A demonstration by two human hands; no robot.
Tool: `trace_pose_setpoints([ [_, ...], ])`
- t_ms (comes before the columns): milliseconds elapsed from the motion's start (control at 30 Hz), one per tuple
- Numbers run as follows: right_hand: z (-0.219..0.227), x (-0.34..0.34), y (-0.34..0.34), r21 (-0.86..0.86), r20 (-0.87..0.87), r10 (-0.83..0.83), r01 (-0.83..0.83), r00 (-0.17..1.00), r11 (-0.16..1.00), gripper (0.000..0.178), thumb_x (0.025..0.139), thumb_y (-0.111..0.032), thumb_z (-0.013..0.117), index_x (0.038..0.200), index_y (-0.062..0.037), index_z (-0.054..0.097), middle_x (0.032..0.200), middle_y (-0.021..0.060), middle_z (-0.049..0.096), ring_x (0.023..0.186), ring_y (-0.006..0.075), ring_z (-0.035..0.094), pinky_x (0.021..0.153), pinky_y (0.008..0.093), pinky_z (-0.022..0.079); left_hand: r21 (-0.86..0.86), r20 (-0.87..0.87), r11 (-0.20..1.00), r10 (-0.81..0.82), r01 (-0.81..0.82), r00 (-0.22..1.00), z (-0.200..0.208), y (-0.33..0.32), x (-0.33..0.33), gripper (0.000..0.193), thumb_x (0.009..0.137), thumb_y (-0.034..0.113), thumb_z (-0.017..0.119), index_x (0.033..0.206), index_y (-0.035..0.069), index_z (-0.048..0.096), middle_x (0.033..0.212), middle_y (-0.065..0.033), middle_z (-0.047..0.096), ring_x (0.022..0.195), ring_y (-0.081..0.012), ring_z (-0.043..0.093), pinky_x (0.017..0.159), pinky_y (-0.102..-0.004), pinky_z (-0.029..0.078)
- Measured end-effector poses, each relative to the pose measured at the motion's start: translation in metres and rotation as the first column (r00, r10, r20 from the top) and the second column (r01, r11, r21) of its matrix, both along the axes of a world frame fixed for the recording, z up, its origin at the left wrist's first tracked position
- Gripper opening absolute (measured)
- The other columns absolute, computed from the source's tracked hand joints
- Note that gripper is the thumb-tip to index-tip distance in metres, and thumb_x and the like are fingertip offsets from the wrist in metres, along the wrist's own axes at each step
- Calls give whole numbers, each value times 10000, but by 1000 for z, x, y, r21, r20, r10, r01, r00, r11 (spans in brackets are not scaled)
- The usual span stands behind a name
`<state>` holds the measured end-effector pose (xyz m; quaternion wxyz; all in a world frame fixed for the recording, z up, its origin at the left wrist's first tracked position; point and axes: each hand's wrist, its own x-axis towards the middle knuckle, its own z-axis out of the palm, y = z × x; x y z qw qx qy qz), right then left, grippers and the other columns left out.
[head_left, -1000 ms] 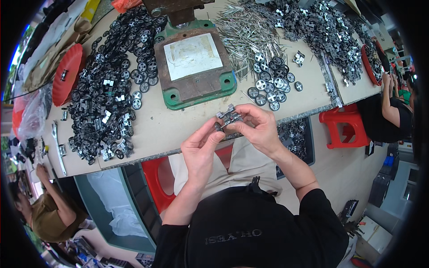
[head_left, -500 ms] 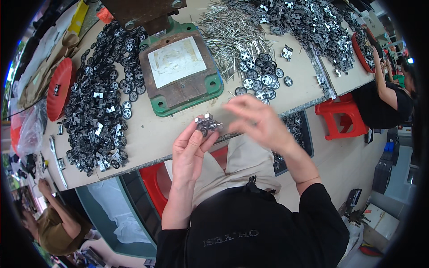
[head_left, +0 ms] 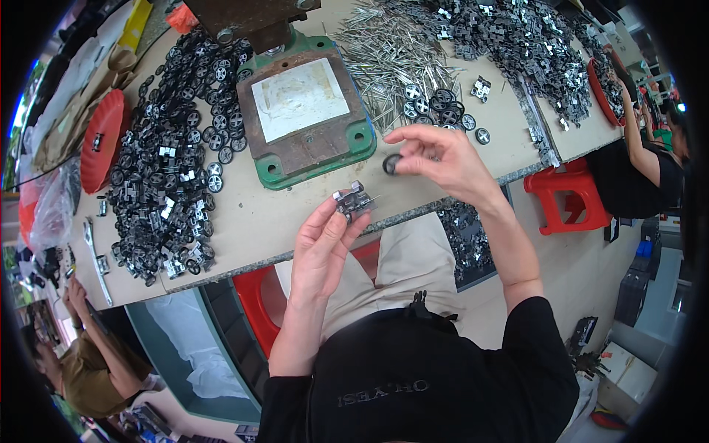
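Note:
Near the table's front edge, my left hand (head_left: 322, 247) pinches a small dark-and-silver chassis-like part (head_left: 352, 199) between thumb and fingers. A thin metal pin (head_left: 374, 198) sticks out of its right side. To the right and a little farther off, my right hand (head_left: 454, 166) has a small black wheel (head_left: 391, 164) at its thumb tip, apart from the part in my left hand. Beyond my right hand lies a small pile of black wheels with silver spokes (head_left: 445, 107). My fingers partly hide the held part.
A green-framed press base (head_left: 316, 156) stands ahead. Heaped wheels and finished-looking parts (head_left: 159, 207) lie left, thin metal pins (head_left: 391, 59) and dark parts (head_left: 509, 37) farther right. A red plate (head_left: 103, 148), a wrench (head_left: 96, 258) and a red stool (head_left: 565, 196) flank me; co-workers sit both sides.
My right hand has moved slightly right, away from the part, and its blur is gone; the wheel now shows at its thumb. My left hand keeps its hold, shifted a little right.

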<state>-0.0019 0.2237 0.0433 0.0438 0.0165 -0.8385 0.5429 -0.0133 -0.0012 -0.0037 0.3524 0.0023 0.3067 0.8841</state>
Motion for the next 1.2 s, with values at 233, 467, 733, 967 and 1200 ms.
trace_pose_setpoints([
  [233,-17,22,-29,-706,217,97,87,971,703,253,840,-43,599,1092,-18,610,805,16,608,624,53,521,520,176,424,28,53,1000,8,-10,999,-1,6,2,294,909,84,498,1187,-9,493,1141,-130,563,1035,-246,569,926,-350,481],
  [467,-4,24,-38,-71,-91,-9,3,996,997,249,816,-31,612,1064,-35,636,891,46,611,688,88,572,580,186,456,15,59,997,73,-74,996,-1,5,5,256,904,79,507,1144,-10,506,1124,-132,568,1019,-236,578,923,-353,488],
  [733,-16,21,-32,-641,188,110,37,976,766,318,860,-48,565,1174,-4,540,1020,64,618,786,81,581,602,207,461,-33,22,995,98,-98,995,3,4,6,263,899,69,514,1148,-16,502,1102,-131,578,1011,-218,582,923,-356,487],
  [967,-20,20,-31,-623,180,127,13,975,782,308,845,-24,574,1151,-10,547,1052,52,614,818,44,563,579,175,421,-88,1,989,120,-119,993,5,8,7,253,892,98,534,1124,-2,529,1071,-123,597,972,-218,603,882,-340,512],
  [1200,-19,23,-33,-566,122,85,-1,989,824,293,831,-28,598,1121,-3,569,1033,48,622,808,40,562,573,166,412,-118,-101,982,138,-149,985,4,8,7,304,863,22,561,1158,-31,511,1083,-127,590,989,-197,588,890,-330,494],
])
